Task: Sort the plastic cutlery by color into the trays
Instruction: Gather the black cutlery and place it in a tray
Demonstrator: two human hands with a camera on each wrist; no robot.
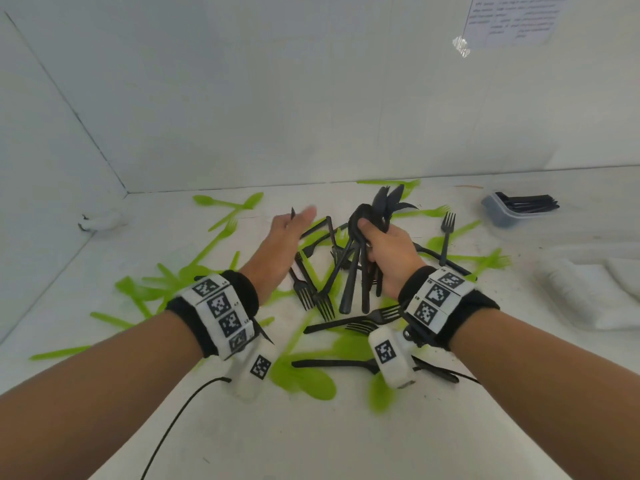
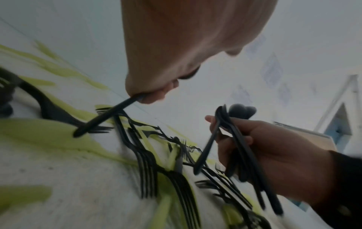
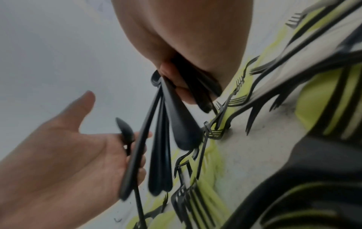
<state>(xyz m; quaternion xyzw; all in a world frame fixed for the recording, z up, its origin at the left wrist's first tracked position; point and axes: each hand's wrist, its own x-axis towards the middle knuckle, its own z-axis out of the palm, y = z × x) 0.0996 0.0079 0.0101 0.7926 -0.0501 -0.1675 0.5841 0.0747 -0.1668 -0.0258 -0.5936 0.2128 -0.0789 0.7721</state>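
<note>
White walls w/ a corner seam closed off the back of the booth; a printed sheet (image 1: 516, 20) was taped high on the right wall. Below ran a white table (image 1: 311, 445), scuffed and speckled w/ dark marks, a black cable (image 1: 173, 420) trailing over its near edge.

Spread over the middle lay the unsorted pile: green cutlery (image 1: 304, 375), spoons and forks, fanned out left to right, w/ black forks (image 1: 311, 296) criss-crossed on top. At far right a clear tray (image 1: 509, 213) already held black pieces, handles poking over its rim, so black probably goes there. White cloth-like bundle (image 1: 588, 292) sat near it; can't tell what it was. No second tray was visible.

Right hand (image 1: 391, 254) was clenched round a bundle of black spoons (image 1: 360, 268), bowls up, handles hanging toward the pile; gathering a fistful prob. saves trips to the tray. Left hand (image 1: 280, 244) was mostly flat, fingers straight, but the wrist views showed a single black utensil (image 2: 105, 116) nipped at the fingertips, handle pointing down at the pile. It hung close to the bundle, likely about to be passed across. Blur hid the exact grip.
</note>
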